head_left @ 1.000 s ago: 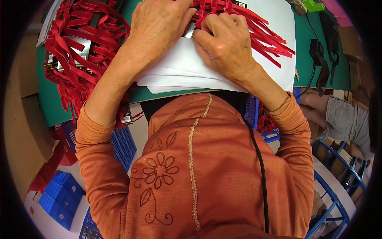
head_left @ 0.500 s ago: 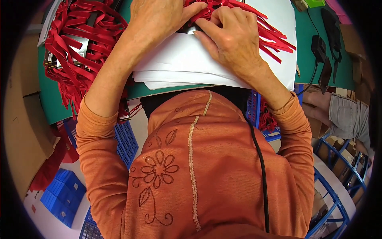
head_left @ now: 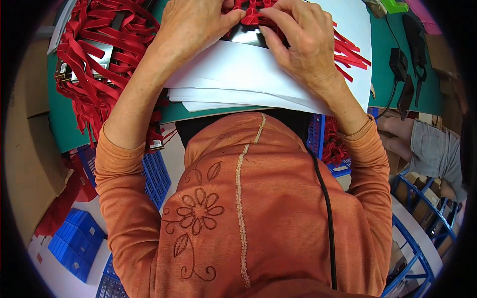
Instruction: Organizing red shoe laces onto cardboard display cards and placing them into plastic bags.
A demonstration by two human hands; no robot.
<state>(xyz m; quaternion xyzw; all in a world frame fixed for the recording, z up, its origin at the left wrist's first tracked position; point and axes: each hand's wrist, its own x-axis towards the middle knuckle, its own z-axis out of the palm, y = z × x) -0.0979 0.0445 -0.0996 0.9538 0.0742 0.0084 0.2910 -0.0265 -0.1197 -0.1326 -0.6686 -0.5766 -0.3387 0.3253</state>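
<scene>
At the top edge, a red ribbon bow (head_left: 251,19) lies over a shiny black card (head_left: 248,37) on white paper sheets (head_left: 223,69). My left hand (head_left: 201,22) comes in from the left, its thumb bent against the bow's left side; some of its fingers run out of the picture. From the other side, the curled index finger and thumb of my right hand (head_left: 305,42) close on the bow's right part. Loose red ribbon ends (head_left: 348,54) fan out past my right hand.
A heap of red ribbons with cards (head_left: 107,47) covers the green table's left side. Black devices with cables (head_left: 397,62) lie at the right. Blue crates (head_left: 77,246) stand on the floor. Another person's legs in grey shorts (head_left: 435,146) show at the right.
My right hand has shifted slightly right, and its fingers have drawn back from the left hand. More of the bow and the black card shows between my hands.
</scene>
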